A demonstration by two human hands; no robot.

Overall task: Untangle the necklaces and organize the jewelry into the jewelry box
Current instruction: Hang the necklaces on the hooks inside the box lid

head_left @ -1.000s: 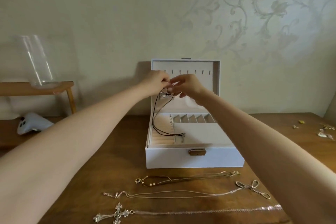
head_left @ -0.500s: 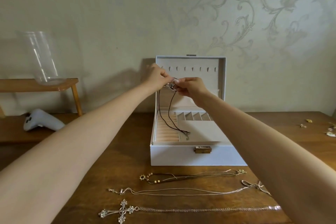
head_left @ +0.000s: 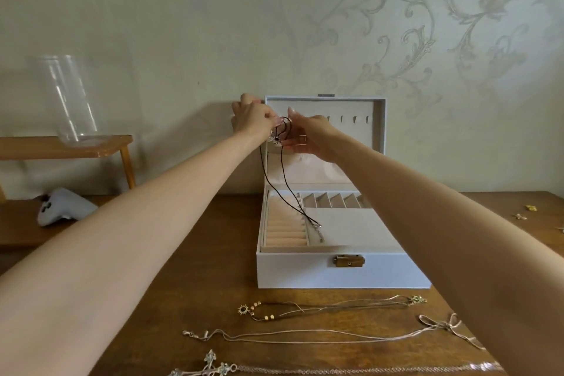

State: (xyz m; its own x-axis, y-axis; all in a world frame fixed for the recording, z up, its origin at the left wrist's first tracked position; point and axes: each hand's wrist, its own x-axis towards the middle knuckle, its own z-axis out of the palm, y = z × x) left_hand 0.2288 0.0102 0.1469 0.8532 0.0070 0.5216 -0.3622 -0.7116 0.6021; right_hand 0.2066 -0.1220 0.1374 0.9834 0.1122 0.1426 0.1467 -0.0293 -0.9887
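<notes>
Plainly: thin black cord necklace (head_left: pixel 284 175), silver clasp (head_left: pixel 317 227) at end.

1. Jewelry box (head_left: pixel 305 272) on table (head_left: pixel 213 253), centre; lid (head_left: pixel 351 107) upright at its back.
2. Cord necklace (head_left: pixel 287 189) hangs before lid from left hand (head_left: pixel 250 119) and right hand (head_left: pixel 308 134), end in tray (head_left: pixel 351 229).
3. Before box: sun-charm necklace (head_left: pixel 335 307), then chain necklace (head_left: pixel 305 339), cross necklace (head_left: pixel 213 368) nearest.
4. Far left: vase (head_left: pixel 68 101) on shelf (head_left: pixel 45 146), controller (head_left: pixel 64 206) below.
</notes>
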